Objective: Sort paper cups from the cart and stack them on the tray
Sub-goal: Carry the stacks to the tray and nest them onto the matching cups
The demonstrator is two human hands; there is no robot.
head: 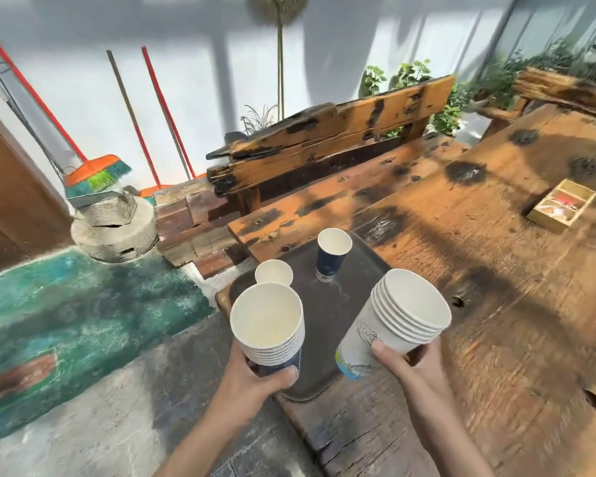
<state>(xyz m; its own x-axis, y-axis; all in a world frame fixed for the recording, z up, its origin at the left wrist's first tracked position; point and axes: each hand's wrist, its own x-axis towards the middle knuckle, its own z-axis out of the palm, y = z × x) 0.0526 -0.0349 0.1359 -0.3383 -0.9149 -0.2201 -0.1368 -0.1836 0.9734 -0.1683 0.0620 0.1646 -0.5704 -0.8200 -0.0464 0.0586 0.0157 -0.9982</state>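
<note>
Two hands (255, 380) grip cup stacks (396, 321), mouths up, tilted.

The dark rectangular plastic tray (327, 304) is partly covered: its near-left part lies behind the nested stack of dark-blue paper cups (270, 330), its near-right edge behind the nested stack of white printed paper cups (393, 325). A small white paper cup (274, 274) shows only its rim above the blue stack, so whether it stands on the tray cannot be told. The fingers (283, 375) of the left hand hide the blue stack's base. The contents of the small wooden compartment box (561, 205) are too blurred to name. The weathered wooden tabletop (496, 270) runs off the right edge.
</note>
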